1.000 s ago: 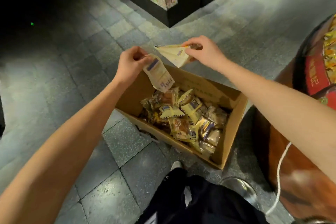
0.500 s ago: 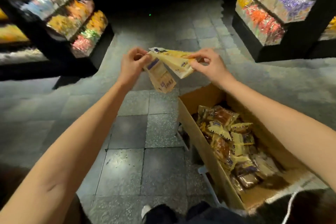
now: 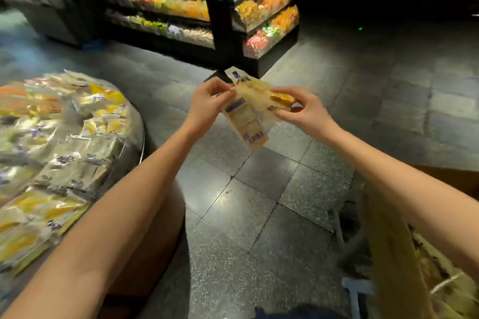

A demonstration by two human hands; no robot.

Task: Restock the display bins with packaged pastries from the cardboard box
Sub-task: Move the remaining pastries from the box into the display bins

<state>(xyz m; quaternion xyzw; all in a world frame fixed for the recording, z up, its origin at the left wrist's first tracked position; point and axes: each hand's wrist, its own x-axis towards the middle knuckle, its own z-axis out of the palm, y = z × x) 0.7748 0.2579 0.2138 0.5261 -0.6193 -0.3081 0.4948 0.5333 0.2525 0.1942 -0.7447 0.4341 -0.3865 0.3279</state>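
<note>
Both your hands were up and busy, out to the right of the round display bin [image 3: 138,134]. Your left hand [image 3: 207,103] had its fingers curled round the near edge of the pastry packets [image 3: 246,122], and one pale packet hung down from that grip, barcode end lowest. Your right hand [image 3: 305,114] pinched the other side of the same bunch, thumb and fingertips on a packet that showed golden through its wrap. The bunch was in the air over the tiled floor [image 3: 246,202], beside the bin but not touching it. The bin itself was heaped with yellow-and-white packets. The cardboard box [image 3: 388,241] sat well to the right of the bin, under your right forearm, its contents blurred. Beyond the bin stood black shelves [image 3: 223,21] of bright sweets.
</note>
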